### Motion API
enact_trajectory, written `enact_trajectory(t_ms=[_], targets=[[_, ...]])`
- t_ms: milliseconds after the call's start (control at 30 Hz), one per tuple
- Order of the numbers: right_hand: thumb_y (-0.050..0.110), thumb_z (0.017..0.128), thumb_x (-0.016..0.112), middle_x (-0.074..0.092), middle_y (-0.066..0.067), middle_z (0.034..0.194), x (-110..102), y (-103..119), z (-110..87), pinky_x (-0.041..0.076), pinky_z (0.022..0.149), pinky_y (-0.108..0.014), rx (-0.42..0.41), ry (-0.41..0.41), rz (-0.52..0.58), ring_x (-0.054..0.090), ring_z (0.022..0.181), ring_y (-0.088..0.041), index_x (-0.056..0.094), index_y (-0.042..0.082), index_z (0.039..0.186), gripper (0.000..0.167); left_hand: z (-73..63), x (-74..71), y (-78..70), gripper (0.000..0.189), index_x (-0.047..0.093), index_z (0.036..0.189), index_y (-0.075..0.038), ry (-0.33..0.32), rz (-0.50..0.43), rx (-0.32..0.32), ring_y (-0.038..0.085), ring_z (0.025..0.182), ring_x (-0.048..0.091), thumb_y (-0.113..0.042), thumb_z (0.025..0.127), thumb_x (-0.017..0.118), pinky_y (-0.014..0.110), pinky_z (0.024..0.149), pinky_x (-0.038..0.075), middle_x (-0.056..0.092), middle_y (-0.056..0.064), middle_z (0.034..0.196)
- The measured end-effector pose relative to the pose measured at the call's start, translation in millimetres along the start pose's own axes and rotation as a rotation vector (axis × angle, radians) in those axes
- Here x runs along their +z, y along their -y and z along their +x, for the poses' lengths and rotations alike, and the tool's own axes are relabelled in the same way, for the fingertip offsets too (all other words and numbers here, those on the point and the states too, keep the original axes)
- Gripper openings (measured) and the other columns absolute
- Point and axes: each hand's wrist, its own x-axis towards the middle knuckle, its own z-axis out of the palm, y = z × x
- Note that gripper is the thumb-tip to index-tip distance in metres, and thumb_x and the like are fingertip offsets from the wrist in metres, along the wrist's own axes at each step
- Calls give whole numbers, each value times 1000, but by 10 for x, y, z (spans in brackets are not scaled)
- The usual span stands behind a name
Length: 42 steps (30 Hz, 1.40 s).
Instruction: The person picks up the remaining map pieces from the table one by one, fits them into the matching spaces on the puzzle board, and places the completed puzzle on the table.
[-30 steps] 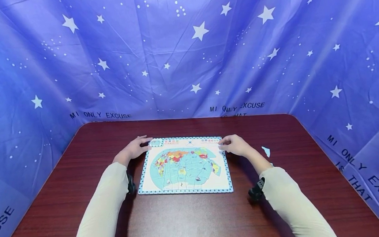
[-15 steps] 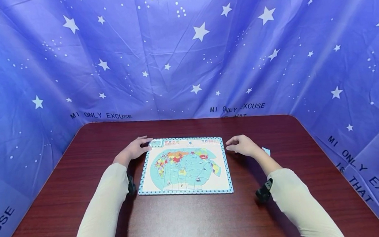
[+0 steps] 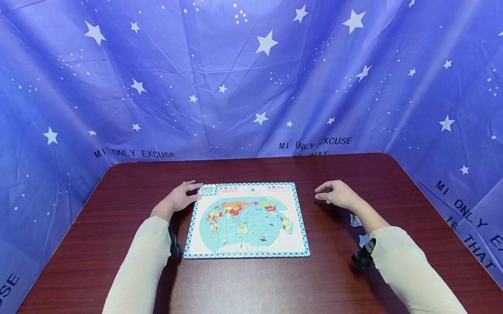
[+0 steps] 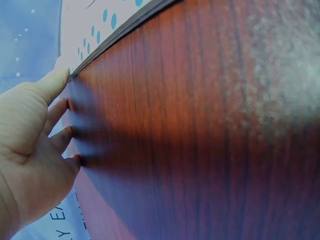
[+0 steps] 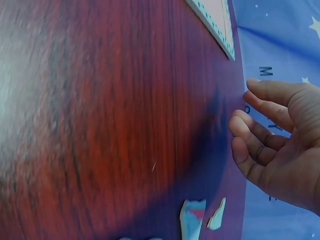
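A world map jigsaw puzzle board [image 3: 298, 239] with a dotted blue border lies flat on the table in the head view. Much of its oval is filled with joined pieces, and white ground shows toward the right side. My left hand [image 3: 175, 199] rests at the board's far left corner. Its thumb [image 4: 52, 82] touches the edge, while the other fingers spread down to the table. Apart from the board, to its right, my right hand [image 3: 337, 194] hovers above the table, fingers loosely bent, with nothing visible between them. Loose puzzle pieces [image 5: 192, 220] lie near the right wrist.
The dark red wooden table [image 3: 243, 294] carries everything. Behind and beside it hangs a blue curtain [image 3: 228, 71] with white stars. Another loose piece [image 3: 364, 240] lies partly hidden by the black right wrist camera [image 3: 363, 256].
My right hand has moved from the board's far right corner to the right, away from the board. The left hand and the board have stayed in place.
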Motion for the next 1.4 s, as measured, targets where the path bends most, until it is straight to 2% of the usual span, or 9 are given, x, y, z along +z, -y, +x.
enact_trajectory(t_ms=[133, 467, 667, 733, 833, 933, 1067, 1400], targets=[[21, 91, 60, 62, -10, 79, -14, -86, -6, 45, 59, -29, 11, -10, 8, 55, 69, -19, 63, 0, 115, 32, 0, -2, -2, 52, 36, 145, -12, 0, -4, -5, 42, 144, 1, -26, 97, 50, 61, 112, 14, 17, 18, 156], [20, 91, 60, 63, -11, 81, -79, -204, -45, 45, 60, -28, 10, -39, 11, 56, 68, -19, 63, -2, 114, 32, 5, 4, -15, 52, 36, 145, -12, -7, -21, -6, 42, 144, 1, -26, 97, 51, 60, 112, 14, 16, 18, 156], [20, 92, 59, 65, -15, 93, -155, -262, -80, 46, 61, -28, 10, -46, 11, 57, 70, -19, 62, -3, 115, 33, 15, 5, -13, 52, 36, 145, -13, -9, -16, -11, 42, 144, 1, -26, 97, 51, 61, 112, 14, 17, 18, 156], [20, 92, 59, 66, -16, 93, -179, -282, -97, 46, 58, -28, 13, -51, 19, 58, 70, -19, 62, -4, 116, 34, 21, 1, -9, 53, 36, 145, -13, -9, -15, -15, 42, 144, 1, -27, 97, 51, 61, 112, 14, 17, 17, 156], [22, 91, 60, 65, -15, 84, -212, -315, -114, 45, 50, -29, 33, -69, 23, 58, 67, -19, 61, -3, 117, 35, 30, -4, -2, 53, 36, 146, -14, -6, -12, -15, 42, 144, 1, -27, 97, 51, 61, 112, 14, 16, 17, 156], [24, 91, 60, 65, -17, 87, -245, -348, -142, 45, 49, -29, 49, -87, 16, 59, 69, -18, 60, -2, 118, 37, 31, -6, 3, 52, 35, 146, -13, -1, -11, -14, 42, 144, 0, -26, 97, 50, 60, 113, 13, 16, 17, 156], [24, 92, 59, 65, -21, 99, -287, -397, -193, 47, 58, -28, 58, -102, -9, 62, 75, -19, 59, -4, 119, 39, 24, 0, 3, 52, 36, 146, -13, -2, -14, -13, 42, 144, 0, -26, 97, 50, 60, 113, 13, 16, 18, 156], [25, 91, 59, 64, -14, 88, -397, -537, -286, 45, 60, -27, 83, -113, -44, 57, 69, -17, 59, -5, 118, 40, 13, 14, 16, 52, 36, 145, -13, -8, -19, -10, 42, 143, 2, -26, 97, 51, 61, 112, 14, 17, 18, 156]])
